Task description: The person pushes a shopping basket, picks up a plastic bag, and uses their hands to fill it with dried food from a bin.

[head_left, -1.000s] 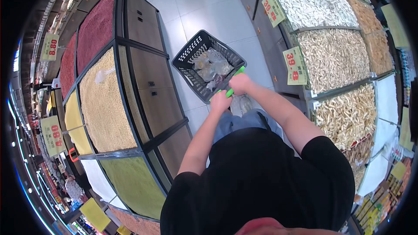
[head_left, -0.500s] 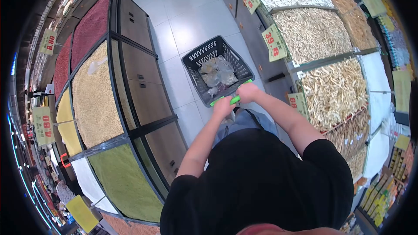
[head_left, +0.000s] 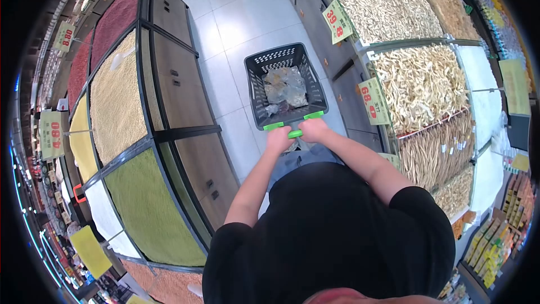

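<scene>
Ahead of my body is a black plastic shopping basket [head_left: 287,117] with slotted walls and a bright green handle [head_left: 294,134]. Both hands are closed round that handle: my left hand [head_left: 279,139] on its left part, my right hand [head_left: 314,130] on its right part. A short stretch of green shows between them. Inside the basket lie several clear plastic bags [head_left: 286,87] with pale and dark contents, which I cannot make out exactly. The basket is over the tiled floor [head_left: 247,34]; its underside is hidden.
On the left runs a wooden-fronted counter of bins with green beans [head_left: 152,208], pale grain [head_left: 117,107] and dark red beans [head_left: 119,19]. Bins of dried goods [head_left: 419,87] with price signs [head_left: 372,101] line the right. The aisle runs between them.
The bins on both sides have slid back towards me as I advance along the aisle. The basket has turned straighter, and both hands keep their hold on its handle.
</scene>
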A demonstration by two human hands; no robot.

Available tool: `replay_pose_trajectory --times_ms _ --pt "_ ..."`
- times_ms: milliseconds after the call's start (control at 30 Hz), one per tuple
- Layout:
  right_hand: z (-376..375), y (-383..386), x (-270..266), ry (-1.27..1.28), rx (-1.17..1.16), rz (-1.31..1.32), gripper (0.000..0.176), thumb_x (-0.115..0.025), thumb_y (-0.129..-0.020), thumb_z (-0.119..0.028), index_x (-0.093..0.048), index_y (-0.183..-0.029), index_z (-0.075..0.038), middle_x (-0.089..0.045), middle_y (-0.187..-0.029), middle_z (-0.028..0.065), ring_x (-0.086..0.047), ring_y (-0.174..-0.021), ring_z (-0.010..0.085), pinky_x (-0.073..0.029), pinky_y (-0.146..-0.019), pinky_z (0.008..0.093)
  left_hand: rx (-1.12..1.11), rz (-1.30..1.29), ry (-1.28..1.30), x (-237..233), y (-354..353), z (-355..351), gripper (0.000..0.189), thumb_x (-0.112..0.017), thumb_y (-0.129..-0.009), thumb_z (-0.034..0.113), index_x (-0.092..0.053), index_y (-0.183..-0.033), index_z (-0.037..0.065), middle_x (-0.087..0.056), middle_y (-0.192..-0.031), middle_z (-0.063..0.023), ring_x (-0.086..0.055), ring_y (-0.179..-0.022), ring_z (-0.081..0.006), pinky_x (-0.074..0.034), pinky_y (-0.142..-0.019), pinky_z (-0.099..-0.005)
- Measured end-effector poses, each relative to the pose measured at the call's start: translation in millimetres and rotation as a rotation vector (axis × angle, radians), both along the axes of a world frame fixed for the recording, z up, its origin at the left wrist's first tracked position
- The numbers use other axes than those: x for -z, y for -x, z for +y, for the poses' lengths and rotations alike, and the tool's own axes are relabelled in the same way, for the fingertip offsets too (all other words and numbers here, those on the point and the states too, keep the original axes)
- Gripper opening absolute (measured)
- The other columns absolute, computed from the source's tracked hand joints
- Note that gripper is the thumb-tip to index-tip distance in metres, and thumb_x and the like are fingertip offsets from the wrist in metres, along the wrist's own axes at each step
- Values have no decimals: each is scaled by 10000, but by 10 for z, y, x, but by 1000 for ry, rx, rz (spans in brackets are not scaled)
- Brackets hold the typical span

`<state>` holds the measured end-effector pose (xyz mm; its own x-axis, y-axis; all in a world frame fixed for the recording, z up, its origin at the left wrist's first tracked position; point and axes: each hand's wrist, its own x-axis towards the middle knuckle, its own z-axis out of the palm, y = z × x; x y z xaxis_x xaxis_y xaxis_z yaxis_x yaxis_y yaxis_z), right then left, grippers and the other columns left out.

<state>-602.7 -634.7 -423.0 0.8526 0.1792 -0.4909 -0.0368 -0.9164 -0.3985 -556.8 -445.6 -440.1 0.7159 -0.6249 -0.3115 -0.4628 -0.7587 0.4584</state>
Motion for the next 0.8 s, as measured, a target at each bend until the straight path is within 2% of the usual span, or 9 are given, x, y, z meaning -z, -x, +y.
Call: replay_pose_trajectory --times_ms 200,433,533,633,800 --pt "-26 570 -111 -13 -53 11 233 -677 -816 -325 -746 -873 -110 -747 -873 151 -737 -837 353 -592 -761 485 -54 -52 -1 -193 680 -28 278 -745 -790 382 -696 -846 114 -725 -823 -157 -718 -813 -369 -569 -731 -500" --pt "-192 1435 -69 -17 -116 -33 219 -692 -784 -293 -758 -857 -97 -751 -872 149 -743 -831 342 -598 -746 474 -158 83 -44 -236 1732 -178 260 -733 -790 323 -718 -952 119 -726 -914 -181 -698 -893 -412 -558 -800 -523" --pt "-255 1698 -170 61 -141 29 200 -695 -766 -269 -758 -861 -105 -748 -864 147 -741 -830 340 -596 -742 472 -129 80 7 -203 2103 -218 274 -720 -817 351 -665 -903 97 -716 -861 -189 -702 -849 -402 -558 -757 -524" --pt "-347 2002 -374 30 -148 30 203 -664 -770 -211 -777 -892 -95 -758 -931 161 -747 -895 335 -597 -776 452 -107 133 75 -133 2425 -236 284 -717 -822 349 -652 -918 90 -711 -881 -203 -696 -871 -413 -552 -767 -530" --pt "-305 2473 -239 105 -231 91 207 -690 -761 -248 -770 -883 -101 -756 -925 153 -741 -896 342 -590 -786 465 -69 207 103 -136 2869 -179 323 -710 -836 381 -679 -954 82 -706 -912 -213 -684 -882 -433 -538 -781 -542"
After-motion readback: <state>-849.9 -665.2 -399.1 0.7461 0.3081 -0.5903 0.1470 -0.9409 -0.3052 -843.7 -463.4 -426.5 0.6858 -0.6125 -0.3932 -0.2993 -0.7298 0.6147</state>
